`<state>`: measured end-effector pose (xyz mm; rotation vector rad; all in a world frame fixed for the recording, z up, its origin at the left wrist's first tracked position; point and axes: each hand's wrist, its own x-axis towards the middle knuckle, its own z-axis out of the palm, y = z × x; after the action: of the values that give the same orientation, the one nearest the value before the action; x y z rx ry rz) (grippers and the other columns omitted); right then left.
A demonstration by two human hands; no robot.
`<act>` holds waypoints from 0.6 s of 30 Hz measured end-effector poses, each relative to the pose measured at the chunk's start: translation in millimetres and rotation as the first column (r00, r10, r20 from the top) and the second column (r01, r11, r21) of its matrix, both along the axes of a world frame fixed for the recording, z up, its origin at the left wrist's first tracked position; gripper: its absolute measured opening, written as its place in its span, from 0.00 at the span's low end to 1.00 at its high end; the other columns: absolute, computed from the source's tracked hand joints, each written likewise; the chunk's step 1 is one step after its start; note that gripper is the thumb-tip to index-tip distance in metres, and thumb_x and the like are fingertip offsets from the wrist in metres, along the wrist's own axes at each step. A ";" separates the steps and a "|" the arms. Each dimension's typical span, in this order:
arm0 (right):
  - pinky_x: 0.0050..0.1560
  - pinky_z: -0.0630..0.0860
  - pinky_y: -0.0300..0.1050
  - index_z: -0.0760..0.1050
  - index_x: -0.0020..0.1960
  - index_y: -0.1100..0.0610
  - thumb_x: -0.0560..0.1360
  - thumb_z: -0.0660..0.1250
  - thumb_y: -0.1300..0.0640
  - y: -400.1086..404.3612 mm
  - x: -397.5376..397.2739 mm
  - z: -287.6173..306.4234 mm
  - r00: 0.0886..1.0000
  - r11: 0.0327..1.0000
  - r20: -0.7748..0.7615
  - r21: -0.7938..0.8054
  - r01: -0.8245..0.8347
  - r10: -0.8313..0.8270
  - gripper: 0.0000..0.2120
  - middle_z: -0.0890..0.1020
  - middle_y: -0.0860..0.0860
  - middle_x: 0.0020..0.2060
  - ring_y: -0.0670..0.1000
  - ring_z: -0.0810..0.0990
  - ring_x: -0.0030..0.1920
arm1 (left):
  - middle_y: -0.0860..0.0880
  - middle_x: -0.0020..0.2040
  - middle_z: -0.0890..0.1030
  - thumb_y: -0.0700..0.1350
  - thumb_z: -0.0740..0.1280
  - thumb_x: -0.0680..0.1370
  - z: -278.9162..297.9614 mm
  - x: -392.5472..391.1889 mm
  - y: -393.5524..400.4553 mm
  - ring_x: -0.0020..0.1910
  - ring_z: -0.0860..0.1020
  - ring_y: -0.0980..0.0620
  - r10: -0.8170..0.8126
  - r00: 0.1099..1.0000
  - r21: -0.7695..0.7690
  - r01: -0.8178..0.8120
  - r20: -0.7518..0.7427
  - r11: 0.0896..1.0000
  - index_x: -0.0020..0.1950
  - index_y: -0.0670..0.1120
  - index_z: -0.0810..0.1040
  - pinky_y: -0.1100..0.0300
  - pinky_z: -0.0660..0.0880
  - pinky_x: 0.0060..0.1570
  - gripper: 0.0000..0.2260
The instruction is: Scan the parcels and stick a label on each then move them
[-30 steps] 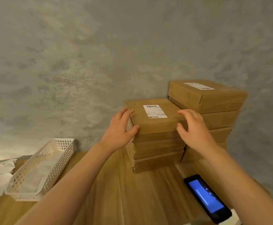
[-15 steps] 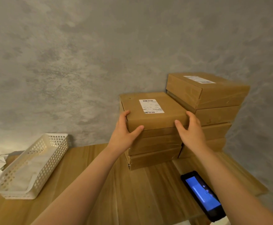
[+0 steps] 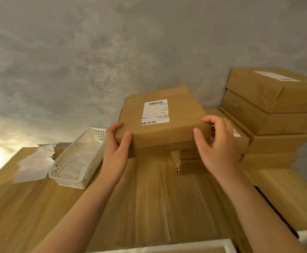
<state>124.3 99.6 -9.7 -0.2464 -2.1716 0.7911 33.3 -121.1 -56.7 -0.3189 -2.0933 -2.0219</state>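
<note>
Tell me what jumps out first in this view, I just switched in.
A labelled cardboard parcel sits mid-frame, gripped at its near corners by the left hand and right hand, above the wooden table. A taller stack of parcels stands at right by the grey wall. A white perforated basket lies at left, beside loose paper.

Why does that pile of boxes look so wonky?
The tall stack on the right isn't squared up: its boxes sit twisted against each other, edges overhanging. Crumpled white paper lies loose beside the white basket. The parcel held by both hands looks undamaged.
</note>
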 end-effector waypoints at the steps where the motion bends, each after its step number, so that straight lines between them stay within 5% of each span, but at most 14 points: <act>1: 0.51 0.66 0.28 0.71 0.60 0.50 0.77 0.66 0.49 -12.7 -0.8 -4.8 1.000 1.000 -0.012 0.009 -0.028 0.028 0.13 0.70 0.46 0.57 0.43 0.71 0.53 | 0.63 0.61 0.71 0.53 0.61 0.83 -6.5 2.9 -12.1 0.60 0.70 0.65 0.029 1.000 0.008 -0.029 0.006 1.000 0.67 0.60 0.67 0.63 0.71 0.53 0.13; 5: 0.54 0.69 0.34 0.70 0.58 0.52 0.76 0.66 0.48 -52.7 -2.8 -41.2 0.999 0.999 0.015 -0.002 -0.051 0.051 0.13 0.69 0.46 0.55 0.44 0.70 0.55 | 0.61 0.62 0.71 0.50 0.63 0.82 -39.5 18.8 -48.3 0.58 0.71 0.68 0.097 0.994 -0.015 -0.096 0.042 0.995 0.67 0.58 0.67 0.72 0.69 0.48 0.14; 12: 0.43 0.67 0.28 0.69 0.55 0.50 0.76 0.68 0.52 -72.0 23.7 -110.5 0.984 0.998 0.179 -0.063 0.014 -0.003 0.11 0.71 0.48 0.54 0.42 0.71 0.50 | 0.61 0.61 0.74 0.49 0.67 0.80 -91.6 41.5 -81.6 0.54 0.76 0.62 -0.009 0.991 -0.114 0.024 0.136 0.993 0.63 0.59 0.70 0.57 0.75 0.55 0.13; 18: 0.41 0.72 0.33 0.68 0.56 0.48 0.77 0.68 0.53 -69.2 43.7 -142.0 0.949 0.994 0.314 -0.107 0.005 0.029 0.11 0.71 0.47 0.53 0.40 0.73 0.49 | 0.67 0.58 0.75 0.49 0.68 0.79 -114.8 51.6 -87.4 0.56 0.77 0.55 -0.065 0.980 -0.163 0.096 0.187 0.982 0.62 0.62 0.70 0.48 0.77 0.57 0.15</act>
<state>168.0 30.4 -151.8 -0.4417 -2.4329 0.9284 84.9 -208.5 -171.6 -0.2604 -2.4102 -1.9858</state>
